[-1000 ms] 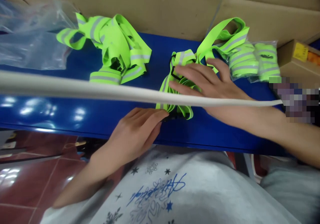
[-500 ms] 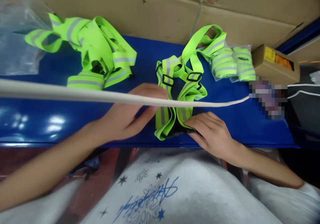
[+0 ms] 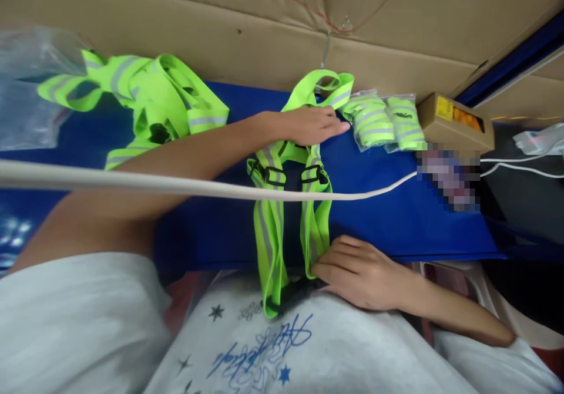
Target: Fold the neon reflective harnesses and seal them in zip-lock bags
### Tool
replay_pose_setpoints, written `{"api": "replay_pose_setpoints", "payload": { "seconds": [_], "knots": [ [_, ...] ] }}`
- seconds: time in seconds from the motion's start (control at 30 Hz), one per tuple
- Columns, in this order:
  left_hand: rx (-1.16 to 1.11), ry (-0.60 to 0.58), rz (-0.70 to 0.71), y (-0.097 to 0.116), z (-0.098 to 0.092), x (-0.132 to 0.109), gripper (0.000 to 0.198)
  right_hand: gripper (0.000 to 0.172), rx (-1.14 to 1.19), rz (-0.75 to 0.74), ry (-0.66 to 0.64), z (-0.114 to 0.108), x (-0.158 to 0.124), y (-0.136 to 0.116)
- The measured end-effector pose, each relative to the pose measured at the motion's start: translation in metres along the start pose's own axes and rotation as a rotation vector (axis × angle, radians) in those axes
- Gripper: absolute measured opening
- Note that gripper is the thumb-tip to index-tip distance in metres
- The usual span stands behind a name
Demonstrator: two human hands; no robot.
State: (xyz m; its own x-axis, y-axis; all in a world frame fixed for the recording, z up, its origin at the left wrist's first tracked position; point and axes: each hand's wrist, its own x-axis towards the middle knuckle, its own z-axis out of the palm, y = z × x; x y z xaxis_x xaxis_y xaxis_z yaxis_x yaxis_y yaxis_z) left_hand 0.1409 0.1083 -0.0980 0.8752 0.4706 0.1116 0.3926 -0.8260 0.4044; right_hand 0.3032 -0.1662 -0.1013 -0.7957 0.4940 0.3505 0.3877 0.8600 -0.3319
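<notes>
A lime-yellow reflective strap vest with grey stripes and black sliders stretches from the back of the blue table over its front edge. My left hand lies across its upper part, fingers bent together around the straps, as far as they show. At the lower end my right hand is closed on the strap loop near a dark buckle strip, its fingertips partly hidden. The two vest legs hang side by side between my hands and my shirt.
A heap of similar straps and clear plastic bags lie at the left. Two bagged strap packs and a cardboard box stand back right. A white cable crosses the view.
My left hand has moved up and right, from beside the sliders to the vest's upper part. The vest's lower end has come toward me over the table edge, with my right hand on it.
</notes>
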Motion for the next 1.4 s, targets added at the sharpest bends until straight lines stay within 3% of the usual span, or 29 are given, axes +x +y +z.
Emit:
{"api": "replay_pose_setpoints", "payload": {
  "seconds": [0.17,0.33,0.43,0.5,0.6,0.67,0.73,0.8,0.87,0.93,1.07,1.13,1.23,1.4],
  "knots": [
    [0.049,0.209,-0.017,-0.052,0.0,-0.017,0.065,0.027,0.133,0.065,-0.058,-0.01,-0.009,0.0],
    [0.162,0.245,-0.125,-0.065,-0.005,-0.017,0.068,0.018,0.224,0.144,-0.07,-0.026,-0.016,0.011],
    [0.218,0.231,-0.159,-0.05,-0.024,-0.015,0.074,0.015,0.177,0.159,-0.042,-0.035,-0.019,0.021],
    [0.21,0.232,-0.139,-0.027,-0.041,-0.027,0.069,0.015,0.114,0.147,-0.027,-0.038,-0.02,0.027],
    [0.102,0.178,-0.01,0.026,-0.062,-0.07,0.05,0.015,0.06,0.138,-0.02,-0.039,-0.022,0.031],
    [-0.061,0.074,0.145,0.066,-0.065,-0.11,0.037,0.015,0.056,0.14,-0.01,-0.037,-0.024,0.031],
    [-0.159,-0.13,0.258,0.1,-0.055,-0.145,0.057,0.016,0.056,0.138,-0.006,-0.035,-0.025,0.031],
    [-0.066,-0.182,0.262,0.119,-0.036,-0.165,0.092,0.018,0.073,0.125,-0.004,-0.033,-0.027,0.03],
    [0.008,-0.185,0.292,0.123,-0.014,-0.165,0.113,0.019,0.107,0.111,-0.006,-0.032,-0.028,0.027],
    [0.021,-0.187,0.329,0.115,0.002,-0.153,0.119,0.02,0.141,0.104,0.0,-0.032,-0.031,0.023],
    [0.003,-0.162,0.35,0.085,0.017,-0.125,0.101,0.018,0.227,0.16,0.033,-0.033,-0.037,0.021],
    [0.006,-0.125,0.313,0.073,0.018,-0.118,0.091,0.019,0.279,0.24,0.046,-0.034,-0.039,0.024],
    [0.021,-0.132,0.278,0.065,0.015,-0.116,0.094,0.019,0.309,0.315,0.038,-0.036,-0.038,0.03],
    [-0.023,-0.2,0.288,0.088,-0.011,-0.141,0.114,0.019,0.299,0.334,0.029,-0.037,-0.034,0.031]
  ]
}}
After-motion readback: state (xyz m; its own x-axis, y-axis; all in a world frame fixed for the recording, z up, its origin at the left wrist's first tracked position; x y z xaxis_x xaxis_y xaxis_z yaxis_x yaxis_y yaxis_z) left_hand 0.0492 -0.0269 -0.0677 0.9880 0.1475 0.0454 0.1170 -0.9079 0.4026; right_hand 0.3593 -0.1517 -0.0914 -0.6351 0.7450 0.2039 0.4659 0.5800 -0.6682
